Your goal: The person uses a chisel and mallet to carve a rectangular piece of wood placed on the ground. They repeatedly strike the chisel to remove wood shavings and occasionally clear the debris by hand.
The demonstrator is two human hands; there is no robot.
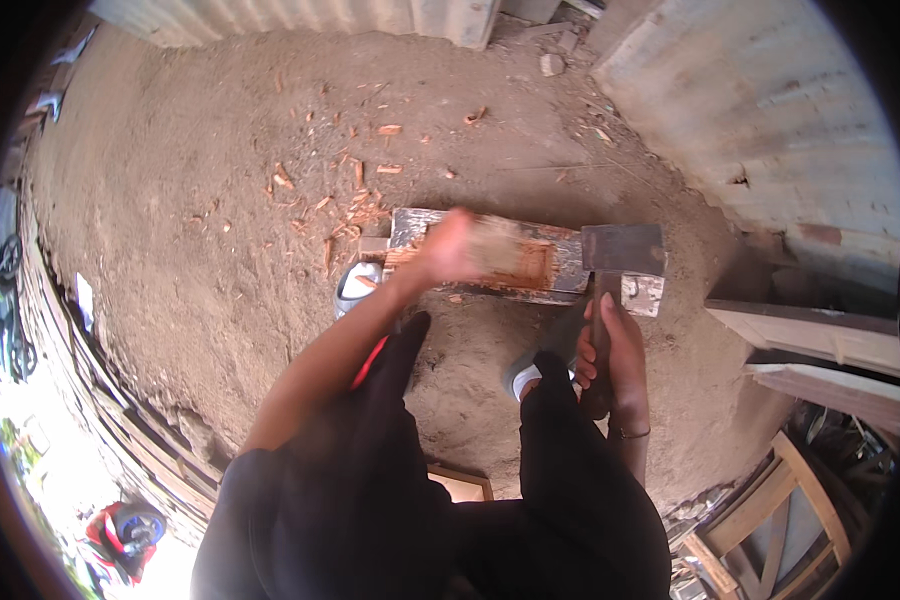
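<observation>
One axe (623, 250) is gripped by the right hand (621, 349). One blurred wood piece (500, 246) is clasped by the left hand (448, 250).

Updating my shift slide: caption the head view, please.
Right hand gripping an axe, blurred left hand over a weathered wooden board, wood chips scattered on dirt ground.

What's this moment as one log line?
left hand: blurred over weathered board, contact unclear; right hand: grips axe; wood chips: on dirt
</observation>
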